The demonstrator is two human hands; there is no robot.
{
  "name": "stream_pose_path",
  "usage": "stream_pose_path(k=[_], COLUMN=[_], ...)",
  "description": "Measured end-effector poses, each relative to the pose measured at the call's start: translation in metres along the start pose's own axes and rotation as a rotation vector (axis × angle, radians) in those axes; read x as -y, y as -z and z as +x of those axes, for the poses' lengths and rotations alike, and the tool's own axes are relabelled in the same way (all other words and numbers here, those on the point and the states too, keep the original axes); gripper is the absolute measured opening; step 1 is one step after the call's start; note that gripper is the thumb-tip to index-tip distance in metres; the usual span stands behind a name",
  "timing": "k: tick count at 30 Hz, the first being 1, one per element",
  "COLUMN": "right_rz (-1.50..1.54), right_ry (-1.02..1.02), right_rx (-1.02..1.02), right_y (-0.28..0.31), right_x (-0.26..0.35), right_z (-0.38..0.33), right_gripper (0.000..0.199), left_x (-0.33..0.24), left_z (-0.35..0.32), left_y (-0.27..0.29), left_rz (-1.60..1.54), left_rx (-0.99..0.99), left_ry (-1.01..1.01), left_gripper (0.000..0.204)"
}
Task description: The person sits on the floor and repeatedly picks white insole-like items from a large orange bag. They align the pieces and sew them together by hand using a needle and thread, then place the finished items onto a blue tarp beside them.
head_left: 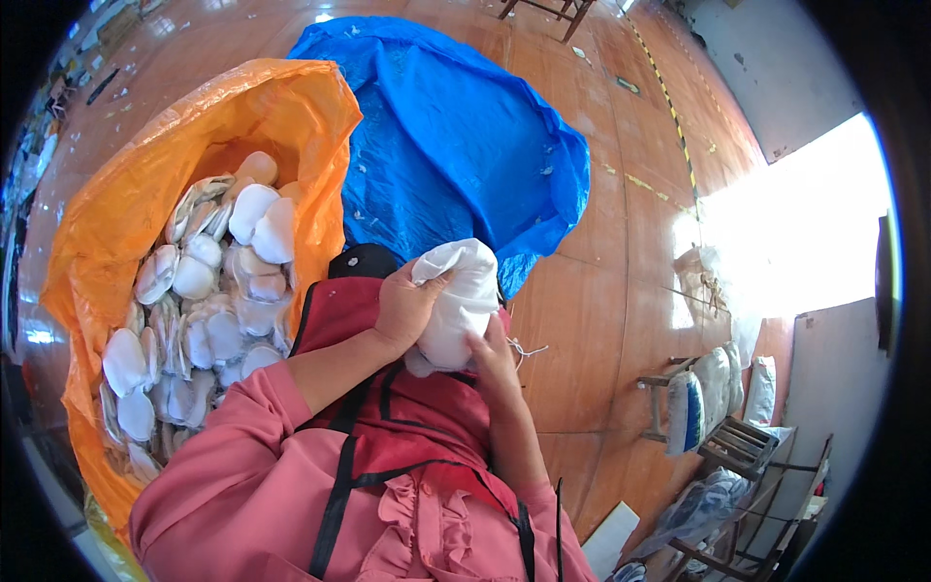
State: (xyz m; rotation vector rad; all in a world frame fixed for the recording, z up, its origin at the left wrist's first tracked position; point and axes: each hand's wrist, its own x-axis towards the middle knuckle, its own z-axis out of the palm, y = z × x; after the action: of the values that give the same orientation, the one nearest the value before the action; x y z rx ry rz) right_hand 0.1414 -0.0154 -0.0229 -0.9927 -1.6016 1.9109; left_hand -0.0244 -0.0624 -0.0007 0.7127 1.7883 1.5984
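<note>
1. A white pad (pixel 458 306) is held up near the middle, above the person's red apron (pixel 407 407).
2. The left hand (pixel 407 306) grips the pad's left side, fingers curled over its top.
3. The right hand (pixel 493 357) pinches its lower right edge from below.
4. Just left, an orange sack (pixel 145 184) stands open, crowded with more white pads (pixel 208 310).
5. Farther off, a blue tarp (pixel 456 136) lies on the floor (pixel 601 291), which is bare to the right.
6. Near right, wooden racks (pixel 737 446) hold white bags (pixel 713 383).
</note>
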Motion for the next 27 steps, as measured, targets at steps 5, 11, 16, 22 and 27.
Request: stream_pose_path(k=[5,11,16,22,27], right_rz=[0.437,0.566,0.257,-0.081,-0.217], right_ry=[-0.076,-0.337,-0.376,-0.059,0.298], right_rx=[-0.066,0.002,0.327,0.271,0.443], right_y=[-0.015,-0.004,0.004,0.023,0.006], right_x=[-0.008,0.029,0.046,0.110,0.176], right_z=[0.009,0.031,0.049,0.091,0.109], right_gripper=[0.038,0.044,0.048,0.050,0.055], left_x=[0.003,0.012,-0.033,-0.026,-0.047], left_z=[0.008,0.017,0.010,-0.014,-0.042], left_y=[0.001,0.059,0.080,0.072,0.076], left_rz=[-0.676,0.499,0.888,-0.069,-0.349], left_rx=[0.120,0.154,0.370,0.196,0.275], left_ry=[0.482,-0.680,-1.225,0.027,0.266], left_gripper=[0.039,0.069,0.042,0.030,0.039])
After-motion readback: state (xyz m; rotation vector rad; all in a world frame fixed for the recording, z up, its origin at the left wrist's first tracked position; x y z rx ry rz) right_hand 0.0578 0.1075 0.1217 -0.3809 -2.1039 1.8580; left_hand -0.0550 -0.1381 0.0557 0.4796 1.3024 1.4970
